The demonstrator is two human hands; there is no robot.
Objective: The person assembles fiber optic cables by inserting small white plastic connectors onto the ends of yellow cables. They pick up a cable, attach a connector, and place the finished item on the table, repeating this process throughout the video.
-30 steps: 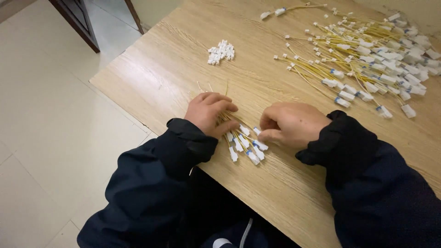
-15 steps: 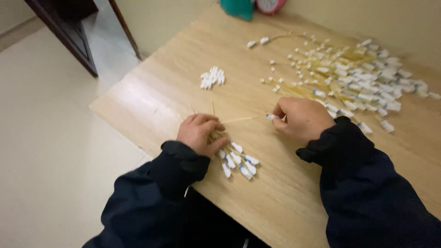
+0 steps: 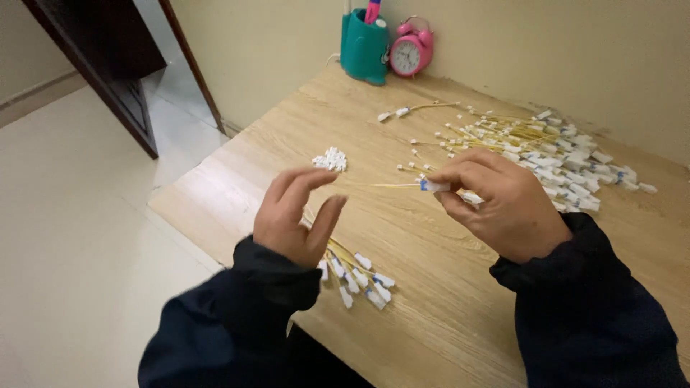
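My right hand (image 3: 503, 205) pinches the white connector end of a thin yellow cable (image 3: 402, 185) and holds it level above the wooden table (image 3: 445, 316). My left hand (image 3: 295, 215) is raised beside it with fingers spread apart and nothing in it, near the cable's free end. Under my left hand lies a small bunch of yellow cables with white connectors (image 3: 356, 276). A large loose pile of the same cables (image 3: 546, 147) lies beyond my right hand. A small heap of white caps (image 3: 330, 159) sits further left on the table.
A teal pen holder (image 3: 365, 49) and a pink alarm clock (image 3: 411, 52) stand at the table's back edge against the wall. A dark door (image 3: 108, 65) and tiled floor lie to the left, past the table's edge.
Both hands have risen from the table. My right hand has pulled one cable out of the small bunch, and my left hand has let go and spread its fingers. The camera has tilted up.
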